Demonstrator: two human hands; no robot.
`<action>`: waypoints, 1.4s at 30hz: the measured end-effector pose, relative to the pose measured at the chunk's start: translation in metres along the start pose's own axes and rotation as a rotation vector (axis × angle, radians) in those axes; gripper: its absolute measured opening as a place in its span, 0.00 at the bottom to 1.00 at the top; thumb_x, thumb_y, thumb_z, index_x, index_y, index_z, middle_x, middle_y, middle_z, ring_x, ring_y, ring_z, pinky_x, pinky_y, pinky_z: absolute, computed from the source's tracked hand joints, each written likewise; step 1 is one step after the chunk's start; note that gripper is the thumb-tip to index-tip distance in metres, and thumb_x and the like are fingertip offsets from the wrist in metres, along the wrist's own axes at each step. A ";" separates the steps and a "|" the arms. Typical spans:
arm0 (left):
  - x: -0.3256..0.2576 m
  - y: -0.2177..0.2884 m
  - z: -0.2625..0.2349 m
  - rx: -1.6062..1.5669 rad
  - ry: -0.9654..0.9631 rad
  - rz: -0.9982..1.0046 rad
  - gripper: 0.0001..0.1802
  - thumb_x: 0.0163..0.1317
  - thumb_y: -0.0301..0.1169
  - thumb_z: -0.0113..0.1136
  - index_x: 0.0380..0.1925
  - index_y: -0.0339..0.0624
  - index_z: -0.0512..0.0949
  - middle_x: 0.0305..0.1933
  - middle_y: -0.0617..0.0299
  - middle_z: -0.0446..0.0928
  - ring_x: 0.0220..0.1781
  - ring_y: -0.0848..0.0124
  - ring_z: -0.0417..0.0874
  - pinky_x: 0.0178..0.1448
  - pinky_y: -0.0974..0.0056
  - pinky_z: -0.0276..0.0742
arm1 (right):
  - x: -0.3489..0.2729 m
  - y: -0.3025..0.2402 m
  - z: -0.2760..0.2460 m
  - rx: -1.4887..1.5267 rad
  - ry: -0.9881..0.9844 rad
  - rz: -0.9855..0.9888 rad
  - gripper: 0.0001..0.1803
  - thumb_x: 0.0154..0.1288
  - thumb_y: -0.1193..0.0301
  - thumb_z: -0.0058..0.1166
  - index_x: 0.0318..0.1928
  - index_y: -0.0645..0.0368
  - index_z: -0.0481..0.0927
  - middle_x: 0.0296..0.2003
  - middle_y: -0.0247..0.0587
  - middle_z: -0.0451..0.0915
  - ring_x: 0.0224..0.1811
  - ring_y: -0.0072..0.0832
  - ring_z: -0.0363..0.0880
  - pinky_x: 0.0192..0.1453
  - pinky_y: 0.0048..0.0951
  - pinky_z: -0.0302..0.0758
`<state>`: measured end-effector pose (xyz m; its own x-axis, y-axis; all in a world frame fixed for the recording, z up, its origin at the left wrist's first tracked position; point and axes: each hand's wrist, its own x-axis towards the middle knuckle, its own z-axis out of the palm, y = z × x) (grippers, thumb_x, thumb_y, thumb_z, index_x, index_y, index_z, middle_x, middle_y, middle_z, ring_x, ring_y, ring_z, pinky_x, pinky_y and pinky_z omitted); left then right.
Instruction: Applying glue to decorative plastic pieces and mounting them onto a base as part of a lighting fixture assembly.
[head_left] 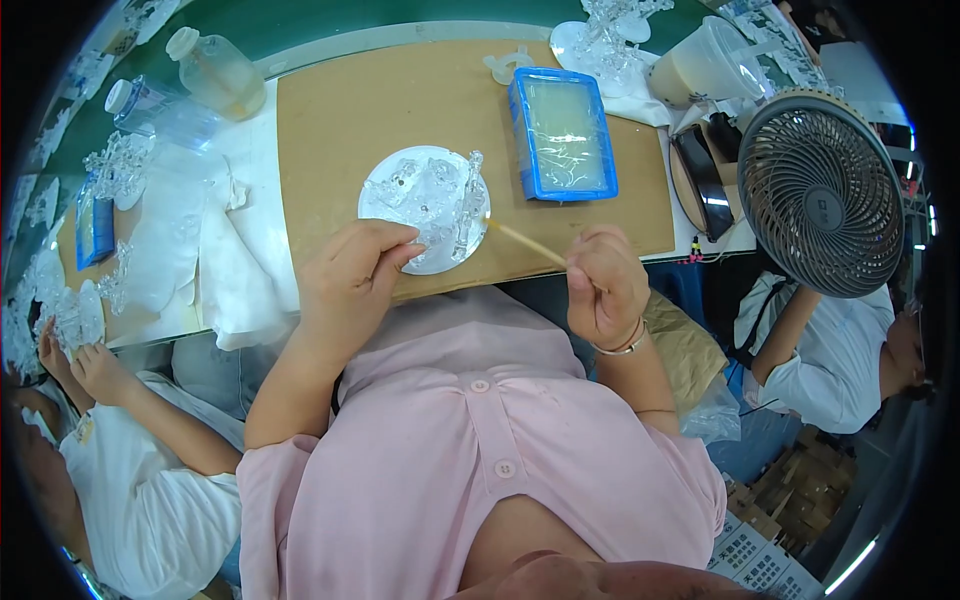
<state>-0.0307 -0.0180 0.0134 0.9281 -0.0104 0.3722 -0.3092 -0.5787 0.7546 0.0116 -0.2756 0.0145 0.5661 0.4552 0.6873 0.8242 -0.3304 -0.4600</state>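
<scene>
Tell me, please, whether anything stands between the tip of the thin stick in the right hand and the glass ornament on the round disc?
Nothing visible does. The thin stick, pinched in the right hand, reaches over bare brown board to the glass ornament. The left hand holds the disc's near edge, aside.

Bench [330, 45] with brown board

The board [400, 110] carries a round glass disc [400, 195] at 6 o'clock and a blue tray [562, 135] at 3 o'clock.

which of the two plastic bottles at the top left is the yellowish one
The right-hand bottle, lying nearer the brown board, is yellowish. The other bottle, further left, is clear with a bluish tint.
</scene>
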 end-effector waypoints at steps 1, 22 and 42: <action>-0.001 -0.001 0.000 0.000 0.006 0.017 0.07 0.52 0.20 0.68 0.32 0.36 0.81 0.32 0.57 0.82 0.32 0.68 0.83 0.36 0.69 0.78 | 0.001 -0.003 0.000 0.039 -0.019 0.008 0.04 0.61 0.82 0.50 0.36 0.62 0.71 0.26 0.43 0.77 0.26 0.38 0.74 0.40 0.39 0.75; 0.001 0.002 0.011 -0.024 -0.002 0.055 0.07 0.51 0.20 0.69 0.30 0.36 0.81 0.31 0.57 0.82 0.32 0.66 0.83 0.36 0.67 0.78 | -0.002 -0.019 0.002 0.084 -0.115 -0.036 0.05 0.62 0.80 0.51 0.38 0.61 0.71 0.25 0.42 0.77 0.24 0.37 0.74 0.39 0.42 0.77; 0.007 0.010 0.004 -0.020 -0.098 0.012 0.09 0.52 0.18 0.66 0.34 0.37 0.81 0.34 0.57 0.81 0.33 0.67 0.82 0.37 0.68 0.79 | -0.008 -0.013 -0.006 0.029 0.002 0.102 0.05 0.64 0.76 0.50 0.30 0.61 0.72 0.22 0.40 0.76 0.25 0.34 0.75 0.40 0.35 0.75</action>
<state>-0.0263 -0.0268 0.0216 0.9398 -0.0973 0.3276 -0.3236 -0.5617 0.7614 -0.0033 -0.2801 0.0184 0.6469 0.4186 0.6374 0.7626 -0.3505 -0.5437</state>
